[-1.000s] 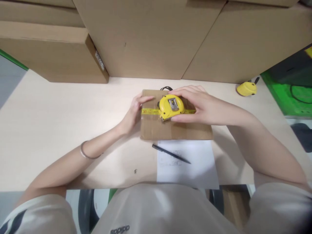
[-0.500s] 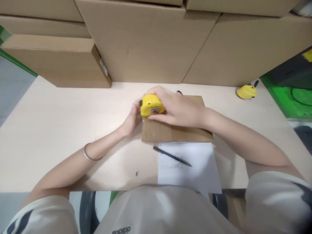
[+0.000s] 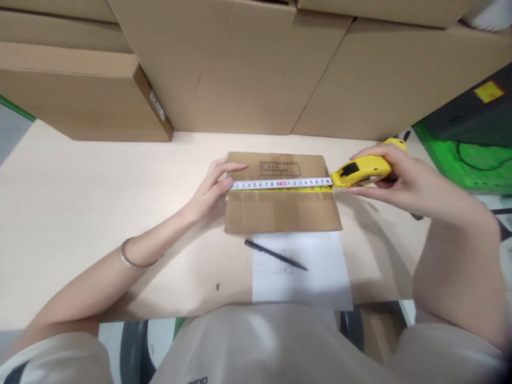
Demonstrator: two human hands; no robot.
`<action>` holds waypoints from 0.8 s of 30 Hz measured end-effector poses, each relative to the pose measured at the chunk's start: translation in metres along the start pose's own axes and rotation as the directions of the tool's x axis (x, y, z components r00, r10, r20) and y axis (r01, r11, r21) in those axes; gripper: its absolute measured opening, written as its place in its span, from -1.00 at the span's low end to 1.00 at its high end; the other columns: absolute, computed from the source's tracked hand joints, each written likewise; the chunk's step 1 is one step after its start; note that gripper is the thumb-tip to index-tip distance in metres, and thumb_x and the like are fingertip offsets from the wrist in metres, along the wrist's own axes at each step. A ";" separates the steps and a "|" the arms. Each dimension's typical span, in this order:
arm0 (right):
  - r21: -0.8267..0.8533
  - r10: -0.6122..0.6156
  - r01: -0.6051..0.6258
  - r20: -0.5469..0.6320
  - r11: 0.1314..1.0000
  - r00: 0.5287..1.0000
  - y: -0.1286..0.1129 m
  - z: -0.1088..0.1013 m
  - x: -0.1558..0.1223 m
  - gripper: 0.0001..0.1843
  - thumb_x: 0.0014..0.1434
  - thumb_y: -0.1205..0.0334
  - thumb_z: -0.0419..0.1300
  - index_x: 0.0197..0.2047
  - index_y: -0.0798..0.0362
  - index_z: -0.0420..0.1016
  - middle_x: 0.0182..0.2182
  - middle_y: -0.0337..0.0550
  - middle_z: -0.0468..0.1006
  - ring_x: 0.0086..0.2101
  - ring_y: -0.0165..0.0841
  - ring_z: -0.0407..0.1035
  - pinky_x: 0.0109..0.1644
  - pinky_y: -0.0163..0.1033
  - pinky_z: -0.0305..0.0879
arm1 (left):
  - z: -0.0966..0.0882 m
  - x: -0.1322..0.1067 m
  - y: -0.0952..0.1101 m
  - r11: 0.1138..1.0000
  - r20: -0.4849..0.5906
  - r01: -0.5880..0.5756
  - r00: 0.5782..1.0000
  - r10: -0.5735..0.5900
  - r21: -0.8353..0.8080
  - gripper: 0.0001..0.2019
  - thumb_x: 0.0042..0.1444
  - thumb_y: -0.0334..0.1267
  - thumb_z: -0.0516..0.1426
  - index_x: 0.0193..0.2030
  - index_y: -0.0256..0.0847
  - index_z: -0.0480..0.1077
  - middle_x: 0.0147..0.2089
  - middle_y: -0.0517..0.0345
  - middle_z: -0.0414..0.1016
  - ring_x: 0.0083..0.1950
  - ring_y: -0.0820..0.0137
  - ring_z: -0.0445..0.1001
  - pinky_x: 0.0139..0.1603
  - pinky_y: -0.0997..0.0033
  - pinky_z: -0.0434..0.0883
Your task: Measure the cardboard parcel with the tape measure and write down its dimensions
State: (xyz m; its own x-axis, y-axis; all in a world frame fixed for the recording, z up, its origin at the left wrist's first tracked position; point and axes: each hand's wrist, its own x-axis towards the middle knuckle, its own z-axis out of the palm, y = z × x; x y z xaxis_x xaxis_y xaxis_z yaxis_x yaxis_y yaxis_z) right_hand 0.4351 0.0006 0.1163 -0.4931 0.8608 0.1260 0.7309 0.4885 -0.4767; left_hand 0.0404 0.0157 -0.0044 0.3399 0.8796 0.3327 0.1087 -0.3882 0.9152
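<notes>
A flat brown cardboard box [image 3: 280, 210] lies in the middle of the pale table [image 3: 88, 197]. My right hand [image 3: 404, 178] is closed round a yellow tape measure [image 3: 362, 170] just past the box's right edge. Its white blade [image 3: 282, 184] stretches leftward across the box top. My left hand [image 3: 212, 186] rests at the box's left edge, thumb and fingers pinching the blade's end there. A silver bangle sits on my left wrist.
A black pen [image 3: 276, 255] lies across a white sheet of paper [image 3: 304, 272] in front of the box. Large cardboard boxes [image 3: 240, 64] wall off the back of the table. A second yellow tool [image 3: 394, 142] peeks out behind my right hand. A green machine [image 3: 476, 144] stands at the right.
My right hand carried the tape measure from the box's left edge out past its right edge, pulling the blade across the top. My left hand stayed at the left edge.
</notes>
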 end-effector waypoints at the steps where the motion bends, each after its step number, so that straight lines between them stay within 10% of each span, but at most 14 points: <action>1: -0.001 0.016 -0.016 -0.007 1.000 1.000 0.007 -0.001 -0.006 -0.50 0.16 -0.01 0.37 0.11 -0.11 0.38 -0.12 -0.03 0.56 -0.31 -0.39 0.48 -0.37 -0.36 0.40 | 0.000 0.000 0.000 1.000 -0.003 0.000 1.000 0.000 0.004 -0.59 0.32 0.15 0.04 0.19 0.15 0.45 0.28 0.09 0.35 0.42 0.07 0.21 0.53 -0.10 0.11; 10: 0.011 0.003 -0.003 0.022 1.000 1.000 -0.001 -0.002 -0.012 -0.63 0.21 0.02 0.34 0.04 -0.10 0.43 -0.23 -0.06 0.56 -0.38 -0.44 0.45 -0.45 -0.36 0.33 | 0.001 0.001 -0.005 1.000 -0.016 0.016 1.000 -0.016 -0.015 -0.62 0.31 0.13 0.06 0.17 0.17 0.46 0.27 0.12 0.36 0.41 0.06 0.20 0.55 -0.11 0.04; 18: -0.096 -0.154 0.162 0.083 0.982 0.985 -0.091 0.040 0.064 -0.62 0.24 0.06 0.26 0.09 -0.03 0.44 -0.01 -0.16 0.54 -0.15 -0.26 0.47 -0.17 -0.23 0.30 | 0.007 0.002 -0.008 0.999 -0.090 0.026 0.995 -0.030 -0.038 -0.54 0.33 0.20 -0.02 0.10 0.02 0.50 0.25 0.07 0.40 0.39 0.11 0.27 0.52 -0.04 0.14; 24: -0.091 -0.434 0.456 0.189 0.885 0.881 -0.140 0.063 0.105 -0.63 0.26 0.31 0.13 0.13 -0.11 0.43 0.05 -0.26 0.46 -0.16 -0.38 0.42 -0.21 -0.32 0.13 | 0.007 0.009 -0.003 0.975 -0.097 0.075 0.991 -0.097 -0.208 -0.34 0.33 0.34 -0.17 0.11 -0.14 0.43 0.14 -0.02 0.53 0.21 0.11 0.50 0.25 0.00 0.48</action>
State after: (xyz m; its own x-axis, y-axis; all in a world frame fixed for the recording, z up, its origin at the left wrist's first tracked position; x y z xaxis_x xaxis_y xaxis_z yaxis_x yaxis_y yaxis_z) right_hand 0.2516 0.0134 0.1409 -0.8409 0.5191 0.1533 0.4653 0.8380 -0.2850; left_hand 0.0492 0.0227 -0.0055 0.2357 0.9356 0.2629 -0.0626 -0.2553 0.9648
